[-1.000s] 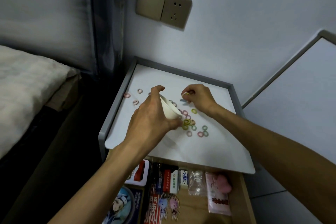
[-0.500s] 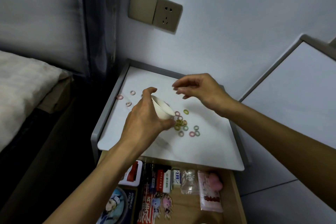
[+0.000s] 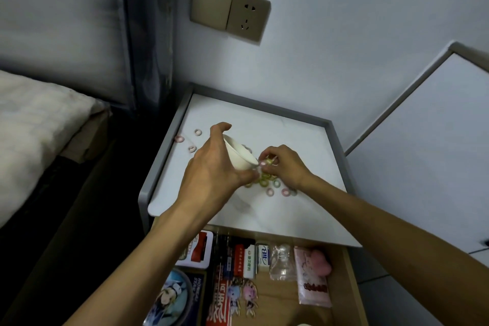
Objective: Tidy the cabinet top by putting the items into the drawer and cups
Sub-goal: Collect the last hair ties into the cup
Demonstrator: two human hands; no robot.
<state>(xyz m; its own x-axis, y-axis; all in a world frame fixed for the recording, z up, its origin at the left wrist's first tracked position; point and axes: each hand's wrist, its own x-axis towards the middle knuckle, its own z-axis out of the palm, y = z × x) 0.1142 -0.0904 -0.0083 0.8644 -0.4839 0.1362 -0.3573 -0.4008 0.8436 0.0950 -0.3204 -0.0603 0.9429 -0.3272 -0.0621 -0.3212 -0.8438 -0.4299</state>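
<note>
While the left hand (image 3: 211, 174) grips a cup (image 3: 239, 156) and the right hand (image 3: 287, 167) pinches a ring (image 3: 269, 160), rings (image 3: 266, 181) dot the cabinet top (image 3: 304, 145).

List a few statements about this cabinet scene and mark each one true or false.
1. The left hand holds the cup tilted. True.
2. The drawer is shut. False: the drawer stands open with things inside.
3. The right hand pinches a ring at the cup's rim. True.
4. Every ring is in the cup. False: rings lie on the cabinet top.
5. A plug sits in the socket. False: the socket has nothing plugged in.
</note>
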